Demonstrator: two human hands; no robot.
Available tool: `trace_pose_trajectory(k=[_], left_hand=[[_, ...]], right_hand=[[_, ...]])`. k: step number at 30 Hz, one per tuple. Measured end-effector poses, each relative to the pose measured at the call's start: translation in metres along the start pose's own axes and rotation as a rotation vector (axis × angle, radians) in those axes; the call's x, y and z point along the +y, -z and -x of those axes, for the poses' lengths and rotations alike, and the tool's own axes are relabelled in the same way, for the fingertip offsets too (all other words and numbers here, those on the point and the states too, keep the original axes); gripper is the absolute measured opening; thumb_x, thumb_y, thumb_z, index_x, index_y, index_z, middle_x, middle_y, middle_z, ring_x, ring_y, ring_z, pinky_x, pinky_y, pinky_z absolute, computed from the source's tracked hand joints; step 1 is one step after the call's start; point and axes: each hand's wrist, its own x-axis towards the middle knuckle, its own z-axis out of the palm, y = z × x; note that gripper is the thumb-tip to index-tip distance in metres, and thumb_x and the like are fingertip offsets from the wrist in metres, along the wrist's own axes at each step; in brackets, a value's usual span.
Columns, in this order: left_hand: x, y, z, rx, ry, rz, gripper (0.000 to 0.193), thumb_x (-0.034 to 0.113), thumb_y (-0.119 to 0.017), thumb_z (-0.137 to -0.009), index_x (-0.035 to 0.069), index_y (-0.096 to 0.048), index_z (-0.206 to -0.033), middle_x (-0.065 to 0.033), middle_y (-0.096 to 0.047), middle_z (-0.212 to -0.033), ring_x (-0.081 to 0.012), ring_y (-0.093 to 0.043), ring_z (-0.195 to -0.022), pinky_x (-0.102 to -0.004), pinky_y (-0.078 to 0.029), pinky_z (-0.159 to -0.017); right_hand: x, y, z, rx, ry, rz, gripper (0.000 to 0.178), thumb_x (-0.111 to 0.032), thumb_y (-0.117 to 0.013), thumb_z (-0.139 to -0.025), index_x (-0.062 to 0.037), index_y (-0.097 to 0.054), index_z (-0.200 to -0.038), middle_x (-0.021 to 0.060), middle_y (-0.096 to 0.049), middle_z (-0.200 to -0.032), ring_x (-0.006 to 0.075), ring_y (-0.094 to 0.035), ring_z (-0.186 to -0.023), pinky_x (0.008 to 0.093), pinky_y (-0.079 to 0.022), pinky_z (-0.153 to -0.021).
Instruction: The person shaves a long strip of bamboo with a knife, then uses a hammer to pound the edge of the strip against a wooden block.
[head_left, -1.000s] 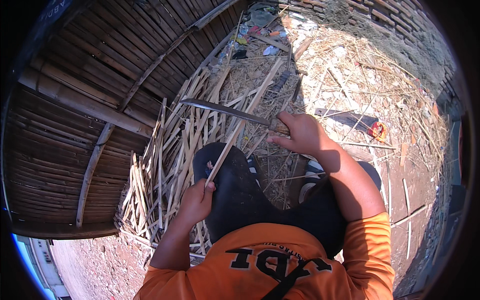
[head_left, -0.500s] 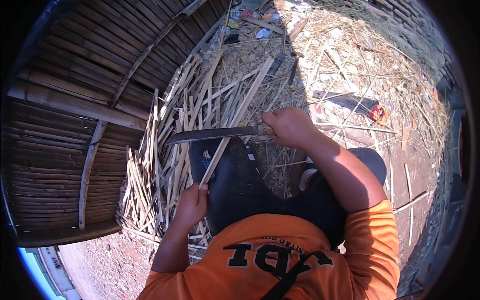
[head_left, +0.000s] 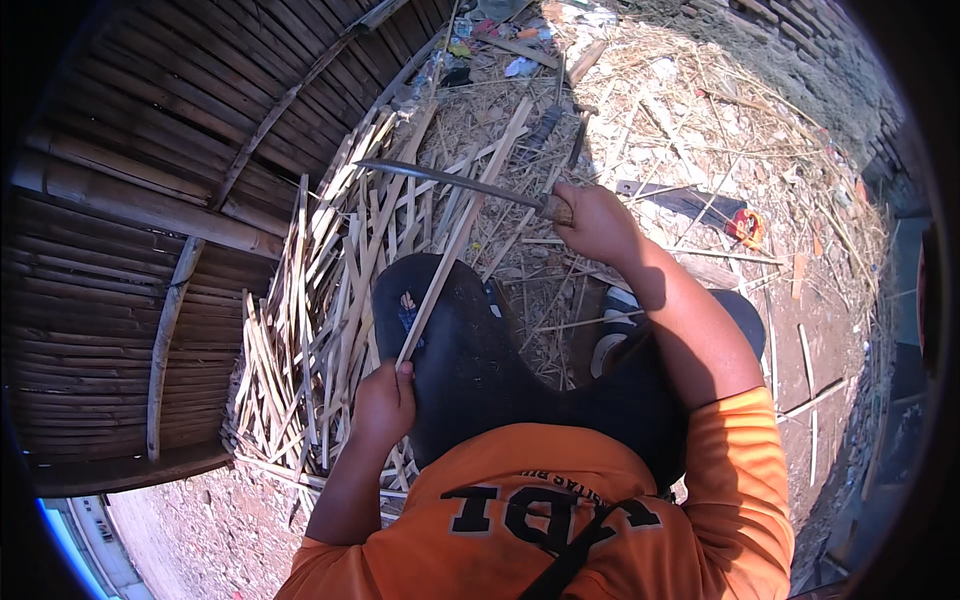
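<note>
My left hand [head_left: 383, 408] is closed around the near end of a long, pale bamboo strip [head_left: 436, 290], which slants away over my left knee. My right hand [head_left: 597, 225] grips the wooden handle of a machete [head_left: 450, 180]. The blade points left and crosses the strip toward its far end; whether the edge touches it, I cannot tell. A heap of split bamboo strips [head_left: 300, 330] lies beside my left leg. Beyond the machete, a dark tool with a wrapped handle [head_left: 543, 128] rests on the ground.
A handsaw [head_left: 680, 200] with a red-orange handle lies on the sunlit litter to the right. On the left leans a bamboo slat panel [head_left: 100, 330]. A rough brick wall [head_left: 820, 60] borders the far right. My striped shoe [head_left: 612, 330] shows beside the right knee.
My right hand has moved the machete farther away along the strip, and its blade now tilts with the tip farther out. My left hand keeps its hold on the strip.
</note>
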Motion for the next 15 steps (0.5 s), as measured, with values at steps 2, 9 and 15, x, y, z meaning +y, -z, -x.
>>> trace_pose_trajectory(k=[2,9,15], left_hand=[[0.003,0.005,-0.005,-0.017,-0.003,0.010,0.032,0.023,-0.051,-0.104,-0.001,-0.061,-0.086,-0.0242,-0.066,-0.075,-0.0457,-0.066,-0.074,-0.0510,-0.050,-0.067],[0.001,0.010,0.001,-0.018,0.012,0.056,0.031,0.022,-0.051,-0.104,-0.001,-0.061,-0.085,-0.0245,-0.066,-0.074,-0.0462,-0.066,-0.074,-0.0511,-0.050,-0.067],[0.004,0.010,-0.003,-0.017,-0.008,0.013,0.031,0.022,-0.052,-0.104,-0.001,-0.061,-0.085,-0.0246,-0.065,-0.073,-0.0463,-0.066,-0.073,-0.0501,-0.050,-0.066]], right_hand=[[0.027,0.005,-0.015,0.054,-0.225,-0.075,0.034,-0.015,-0.068,-0.080,-0.0033,-0.063,-0.111,0.0288,-0.067,-0.087,0.0458,-0.067,-0.087,0.0495,-0.054,-0.077],[-0.024,-0.001,-0.002,-0.120,0.149,0.168,0.037,-0.017,-0.070,-0.081,-0.0031,-0.059,-0.113,0.0268,-0.069,-0.090,0.0455,-0.068,-0.087,0.0508,-0.055,-0.076],[0.046,0.028,-0.022,0.178,-0.371,0.063,0.026,-0.017,-0.070,-0.080,-0.0048,-0.064,-0.103,0.0244,-0.071,-0.094,0.0427,-0.068,-0.091,0.0497,-0.055,-0.080]])
